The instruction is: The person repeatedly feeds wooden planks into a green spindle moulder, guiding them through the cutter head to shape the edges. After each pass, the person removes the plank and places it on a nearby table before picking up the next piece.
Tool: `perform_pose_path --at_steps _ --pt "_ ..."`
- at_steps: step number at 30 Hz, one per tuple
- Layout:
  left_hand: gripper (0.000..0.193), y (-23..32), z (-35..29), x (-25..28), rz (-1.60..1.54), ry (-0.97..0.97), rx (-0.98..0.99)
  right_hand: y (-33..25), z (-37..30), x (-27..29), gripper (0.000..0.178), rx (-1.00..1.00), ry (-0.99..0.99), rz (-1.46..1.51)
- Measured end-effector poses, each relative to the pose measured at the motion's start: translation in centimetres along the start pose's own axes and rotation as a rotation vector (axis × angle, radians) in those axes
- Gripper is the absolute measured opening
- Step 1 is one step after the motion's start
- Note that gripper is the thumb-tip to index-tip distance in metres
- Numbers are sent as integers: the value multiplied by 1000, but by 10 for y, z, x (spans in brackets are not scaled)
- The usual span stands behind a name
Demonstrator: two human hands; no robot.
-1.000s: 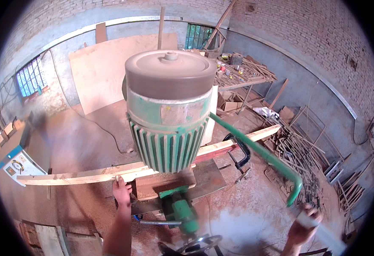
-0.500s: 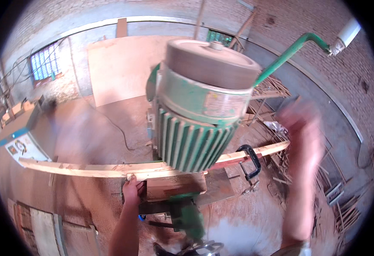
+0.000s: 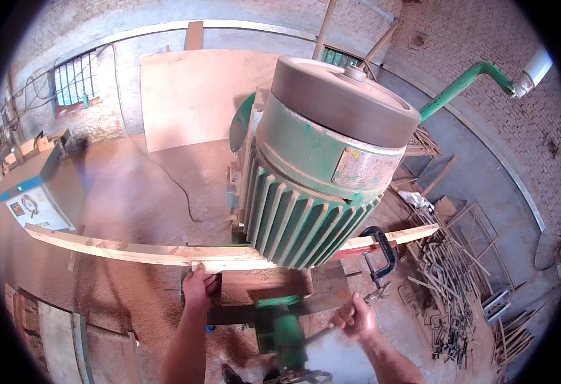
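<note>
At far left a blue-topped cabinet [image 3: 43,208] stands behind one end of a long wooden bar [image 3: 114,249], which runs rightward across the machine, its overhang likely balanced by support at the middle. The left hand [image 3: 198,289] is closed, thumb raised and fingers curled, on the left end of a short pale strip [image 3: 232,264] lying along the bar's near edge — apparently to keep the two together. Below the strip sits a wooden block [image 3: 239,288], perhaps as backing between workpiece and green vise-like screw mount [image 3: 280,326]. Above, the ribbed green motor [image 3: 312,217] hides the bar's middle. Next comes the right hand [image 3: 355,318], fingers bent inward beside a blurred metal rod [image 3: 319,336]; whether it grips that rod I cannot tell. Farther right, a black G-clamp [image 3: 388,253] straddles the bar and a reddish strip [image 3: 351,253], seemingly binding them — and a bent green lever [image 3: 463,83] rises behind, clear of both hands.
</note>
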State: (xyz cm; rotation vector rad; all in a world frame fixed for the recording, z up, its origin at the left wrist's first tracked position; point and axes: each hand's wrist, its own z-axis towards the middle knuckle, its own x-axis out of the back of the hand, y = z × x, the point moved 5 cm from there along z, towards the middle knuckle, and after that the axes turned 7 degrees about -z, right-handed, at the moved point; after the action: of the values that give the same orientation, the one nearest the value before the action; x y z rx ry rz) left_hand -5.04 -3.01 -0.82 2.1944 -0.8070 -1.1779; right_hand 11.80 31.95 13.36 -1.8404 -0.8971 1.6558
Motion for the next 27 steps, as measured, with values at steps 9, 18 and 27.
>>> perform_pose_path --at_steps 9,18,27 --pt "36 66 14 40 -191 47 -92 -5 -96 98 28 157 771 -928" --pt "28 224 -60 113 -357 -178 -439 19 -57 -55 30 310 349 -1036" --pt "22 202 -201 191 -354 -402 -586 152 -17 -238 58 344 -699 -1980"
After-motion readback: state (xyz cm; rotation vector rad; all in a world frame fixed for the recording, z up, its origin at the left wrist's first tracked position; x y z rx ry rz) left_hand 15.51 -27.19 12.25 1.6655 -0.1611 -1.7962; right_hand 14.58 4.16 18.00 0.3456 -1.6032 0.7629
